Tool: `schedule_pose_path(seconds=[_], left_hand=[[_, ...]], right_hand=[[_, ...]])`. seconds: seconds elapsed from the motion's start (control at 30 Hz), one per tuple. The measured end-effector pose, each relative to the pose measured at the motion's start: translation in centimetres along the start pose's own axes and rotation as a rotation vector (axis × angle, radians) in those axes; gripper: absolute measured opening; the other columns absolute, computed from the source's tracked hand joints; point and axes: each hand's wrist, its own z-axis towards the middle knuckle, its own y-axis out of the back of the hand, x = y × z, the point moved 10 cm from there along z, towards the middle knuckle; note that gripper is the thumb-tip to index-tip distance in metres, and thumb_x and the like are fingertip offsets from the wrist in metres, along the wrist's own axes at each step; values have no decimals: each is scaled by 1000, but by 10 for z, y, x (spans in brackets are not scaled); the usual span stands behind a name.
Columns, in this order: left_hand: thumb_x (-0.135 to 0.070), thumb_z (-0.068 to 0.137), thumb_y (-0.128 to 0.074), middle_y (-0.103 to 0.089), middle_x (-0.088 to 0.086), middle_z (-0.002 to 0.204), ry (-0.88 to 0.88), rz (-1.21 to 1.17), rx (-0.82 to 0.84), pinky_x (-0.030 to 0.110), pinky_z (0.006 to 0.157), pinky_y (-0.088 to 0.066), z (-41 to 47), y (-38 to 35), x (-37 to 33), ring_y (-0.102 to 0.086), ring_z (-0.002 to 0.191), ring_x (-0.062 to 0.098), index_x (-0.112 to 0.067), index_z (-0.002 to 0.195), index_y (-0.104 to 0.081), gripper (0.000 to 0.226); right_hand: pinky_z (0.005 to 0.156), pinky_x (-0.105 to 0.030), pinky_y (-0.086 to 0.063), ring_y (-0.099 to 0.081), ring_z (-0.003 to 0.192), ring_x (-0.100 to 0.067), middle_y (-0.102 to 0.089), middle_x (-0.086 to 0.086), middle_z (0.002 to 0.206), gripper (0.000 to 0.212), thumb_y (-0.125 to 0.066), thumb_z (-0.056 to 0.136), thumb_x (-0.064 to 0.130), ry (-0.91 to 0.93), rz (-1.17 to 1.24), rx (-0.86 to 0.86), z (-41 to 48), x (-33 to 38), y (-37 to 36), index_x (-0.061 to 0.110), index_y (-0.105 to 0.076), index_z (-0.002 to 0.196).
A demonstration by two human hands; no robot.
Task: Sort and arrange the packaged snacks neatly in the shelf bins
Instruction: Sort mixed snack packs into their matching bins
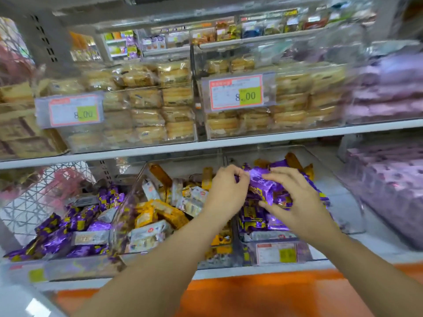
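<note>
Three clear bins sit on the lower shelf. The right bin point(357, 209) holds a heap of purple snack packets point(254, 219). Both hands are over that heap. My left hand point(226, 193) pinches the left end of a purple packet point(263, 183) with curled fingers. My right hand point(295, 200) grips the same packet from the right, fingers spread round it. The middle bin point(128, 202) holds mixed yellow packets point(164, 213) and white packets point(148, 236). The left bin point(75, 268) holds more purple packets point(59, 234) with a few white ones.
The shelf above carries clear bins of round pastries point(160, 104) with two 8.00 price tags point(235, 92). Pale purple packs point(389, 179) fill the far right. A wire basket point(34, 197) stands at the left. An orange strip point(251, 294) runs below the shelf edge.
</note>
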Motion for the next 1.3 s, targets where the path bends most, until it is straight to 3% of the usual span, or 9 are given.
schedule_pose_path(seconds=[0.2, 0.3, 0.47, 0.57, 0.67, 0.83, 1.03, 1.2, 1.3], left_hand=[[-49, 95, -41, -63, -8, 105, -188, 602, -1, 37, 98, -29, 10, -18, -7, -53, 108, 18, -33, 117, -51, 29], [-56, 92, -43, -54, -8, 117, -242, 648, 82, 39, 105, -27, 15, -21, -3, -45, 117, 17, -37, 111, -60, 32], [-56, 91, -45, -40, -6, 138, -265, 589, 455, 43, 113, -20, 11, -61, 2, -39, 129, 14, -32, 131, -46, 46], [-52, 94, -43, -34, -3, 143, -260, 487, 370, 38, 112, -24, 17, -59, -8, -36, 132, 19, -35, 142, -24, 55], [-54, 94, -38, -30, -2, 144, -382, 568, 300, 37, 111, -23, 21, -65, -26, -30, 134, 22, -43, 147, -10, 60], [-59, 95, -33, -7, -9, 157, -520, 711, 369, 39, 113, -15, 25, -103, -35, -15, 140, 21, -50, 145, -13, 55], [-58, 94, -34, -13, -13, 155, -486, 701, 392, 32, 109, -22, 33, -116, -20, -27, 136, 19, -50, 142, -25, 49], [-73, 80, -12, -12, -15, 154, -490, 691, 376, 33, 108, -24, 33, -116, -17, -26, 137, 16, -52, 141, -25, 66], [-67, 91, -27, -7, -15, 155, -469, 681, 367, 34, 111, -19, 33, -115, -14, -18, 140, 15, -52, 142, -22, 53]], right_hand=[[90, -46, -44, -55, 110, -31, -57, -1, 121, 52, -72, 66, 42, -165, -284, 95, -1, -58, 6, 26, -64, 115], [110, -42, -27, -34, 134, -19, -35, 9, 148, 89, -38, 60, 79, -278, -290, 365, -6, -73, -12, 37, -42, 138], [117, -36, -6, -16, 140, -7, -19, 18, 154, 95, -9, 58, 80, -286, -372, 479, -2, -75, -16, 44, -24, 144], [112, -37, -24, -33, 134, -11, -42, 13, 144, 68, -34, 76, 72, -319, -237, 352, 8, -85, -1, 37, -51, 132], [97, -41, -41, -55, 115, -24, -63, 1, 120, 27, -58, 90, 28, -360, -245, 91, 19, -111, 37, 26, -66, 116], [103, -36, -30, -42, 124, -24, -57, 3, 129, 44, -52, 90, 23, -409, -747, 423, 24, -156, 41, 40, -50, 130], [110, -53, -20, -35, 130, -27, -45, -4, 135, 49, -50, 89, 23, -269, -816, 738, 38, -173, 3, 38, -42, 135], [102, -41, -34, -45, 122, -28, -38, -6, 135, 41, -55, 88, 31, -235, -791, 664, 50, -185, -4, 40, -51, 127], [91, -37, -46, -54, 112, -32, -44, -9, 132, 46, -64, 78, 17, -204, -600, 441, 57, -175, 13, 31, -60, 122]])
